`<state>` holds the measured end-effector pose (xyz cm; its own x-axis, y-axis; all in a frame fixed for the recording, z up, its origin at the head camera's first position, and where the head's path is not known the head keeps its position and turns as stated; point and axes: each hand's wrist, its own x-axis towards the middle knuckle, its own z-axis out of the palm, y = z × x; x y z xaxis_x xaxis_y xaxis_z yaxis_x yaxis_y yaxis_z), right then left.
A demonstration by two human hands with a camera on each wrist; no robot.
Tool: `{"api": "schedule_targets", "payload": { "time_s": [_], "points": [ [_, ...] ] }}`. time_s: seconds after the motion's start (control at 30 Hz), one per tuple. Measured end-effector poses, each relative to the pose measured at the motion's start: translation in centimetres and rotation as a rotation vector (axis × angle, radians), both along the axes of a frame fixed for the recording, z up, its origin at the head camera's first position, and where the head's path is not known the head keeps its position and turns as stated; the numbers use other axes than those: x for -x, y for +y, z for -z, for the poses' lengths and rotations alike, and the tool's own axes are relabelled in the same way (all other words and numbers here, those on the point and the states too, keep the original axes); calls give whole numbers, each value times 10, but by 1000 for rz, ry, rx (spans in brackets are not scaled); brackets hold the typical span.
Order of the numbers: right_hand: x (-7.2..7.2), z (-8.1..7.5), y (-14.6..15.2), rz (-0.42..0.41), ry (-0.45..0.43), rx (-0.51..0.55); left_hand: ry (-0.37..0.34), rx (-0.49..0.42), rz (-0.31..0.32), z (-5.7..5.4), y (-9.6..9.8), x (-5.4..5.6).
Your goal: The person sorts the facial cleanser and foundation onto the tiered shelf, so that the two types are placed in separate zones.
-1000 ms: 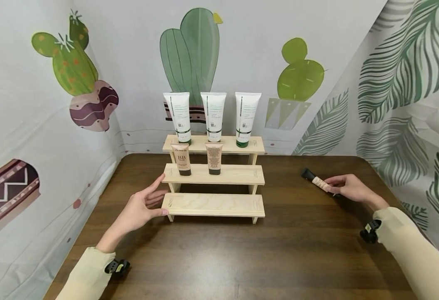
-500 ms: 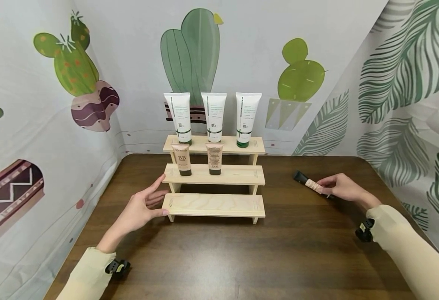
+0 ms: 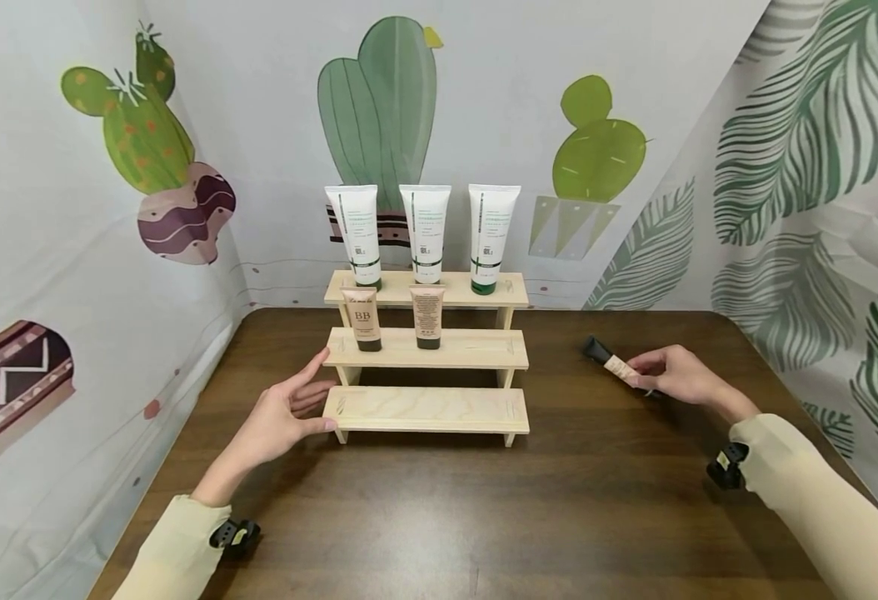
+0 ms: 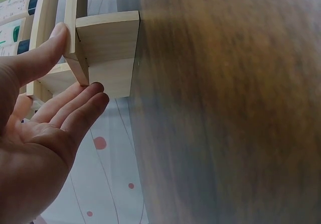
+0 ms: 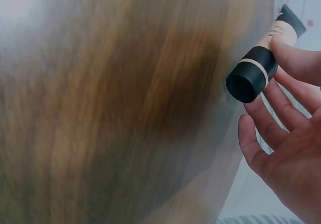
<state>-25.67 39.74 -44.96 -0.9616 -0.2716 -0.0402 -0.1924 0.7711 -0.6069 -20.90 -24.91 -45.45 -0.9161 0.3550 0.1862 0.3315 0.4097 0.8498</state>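
Note:
A three-tier wooden display stand (image 3: 426, 408) stands on the table. My left hand (image 3: 277, 421) touches its left end, the thumb on the lowest shelf and the index finger by the middle one; the left wrist view has the fingers (image 4: 83, 116) extended against the wood. To the right of the stand, my right hand (image 3: 682, 377) pinches a beige cosmetic tube (image 3: 619, 367) between thumb and fingers. Its black flat end points away, and its black cap (image 5: 246, 83) faces the right wrist camera. Two beige tubes, a BB cream tube (image 3: 362, 319) and another (image 3: 427, 317), stand on the middle shelf.
White tubes with green caps, left (image 3: 356, 233), middle (image 3: 426, 233) and right (image 3: 493, 237), stand on the top shelf. The brown wooden table (image 3: 424, 525) extends in front of the stand. A cloth printed with cacti and leaves (image 3: 499, 83) hangs behind it.
My right hand has moved a little to the left with the cosmetic tube, mostly in the first half second. The left hand and the stand keep their places.

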Motion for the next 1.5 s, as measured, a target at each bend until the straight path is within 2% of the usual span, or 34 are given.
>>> {"api": "schedule_targets", "payload": {
  "time_s": [0.33,0.63,0.93,1.2,1.37,1.5],
  "points": [
    [-17,-9,-24,-23,28,114,4,5,4,0,0,-1],
    [-40,-19,-48,-45,59,200,15,15,11,-2,0,1],
    [-51,-27,-69,-64,68,291,4,5,13,1,0,1],
    [-53,-42,-95,-22,146,300,8,-8,23,3,0,0],
    [-50,-59,-116,-44,209,330,14,-3,19,3,-1,0],
    [-47,-70,-134,-54,221,375,16,4,15,2,-1,0]
  ]
}}
